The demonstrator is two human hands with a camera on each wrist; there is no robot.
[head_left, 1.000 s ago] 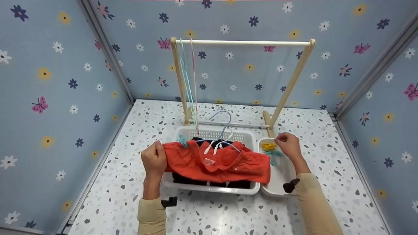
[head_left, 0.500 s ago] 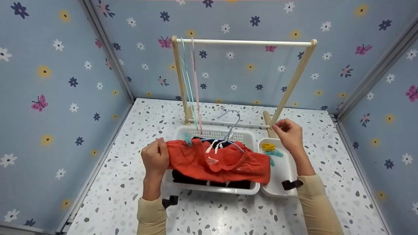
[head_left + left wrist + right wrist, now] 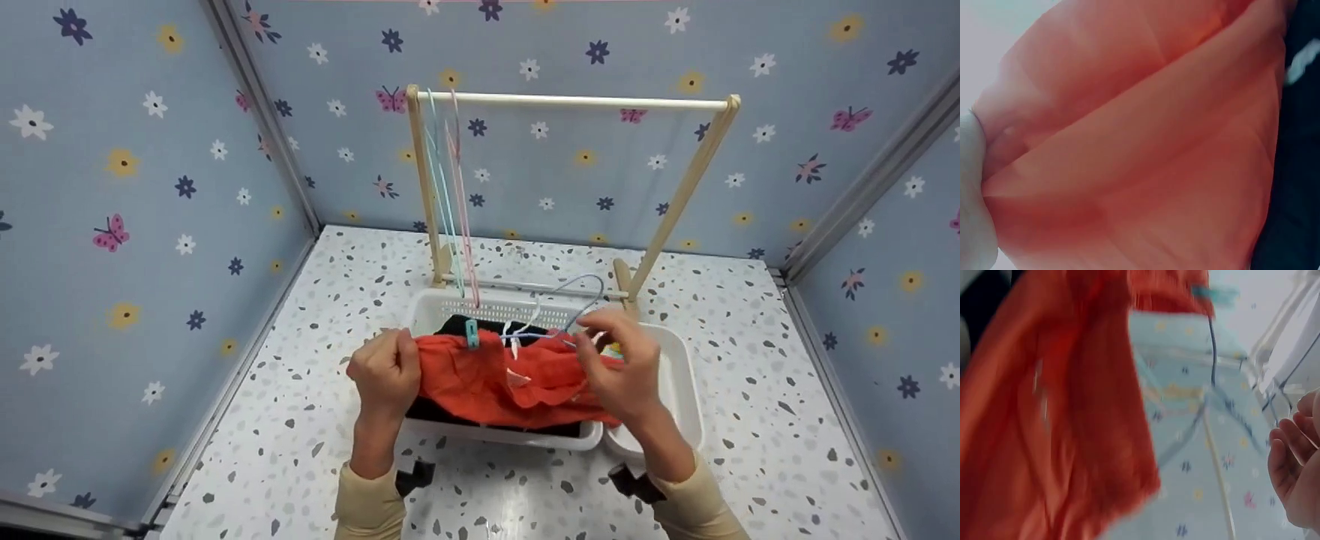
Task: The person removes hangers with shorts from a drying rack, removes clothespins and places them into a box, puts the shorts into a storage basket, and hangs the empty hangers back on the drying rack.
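Observation:
A red top [image 3: 487, 382] with a white neck label lies spread over the white basket [image 3: 517, 439] in the head view. My left hand [image 3: 386, 371] grips its left end, its cloth filling the left wrist view. A teal clothespin [image 3: 472, 334] sits on the top's left shoulder, by the blue hanger [image 3: 601, 285] whose hook sticks up at the neckline. My right hand [image 3: 622, 371] is at the top's right shoulder beside the hanger, thumb and forefinger apart. In the right wrist view its fingers [image 3: 1283, 461] curl loosely with nothing seen between them.
Black clothing [image 3: 457, 324] lies in the basket under the top. To its right stands a white tray [image 3: 694, 397] with clothespins partly hidden by my right hand. Behind rises a wooden rack [image 3: 577, 98], with a mint hanger [image 3: 444, 202] and a pink hanger [image 3: 465, 217] at its left end.
My right hand has come from above the tray leftward to the top's right shoulder. The left hand, still gripping the cloth, has shifted slightly right. The hanger's hook has swung right and lower.

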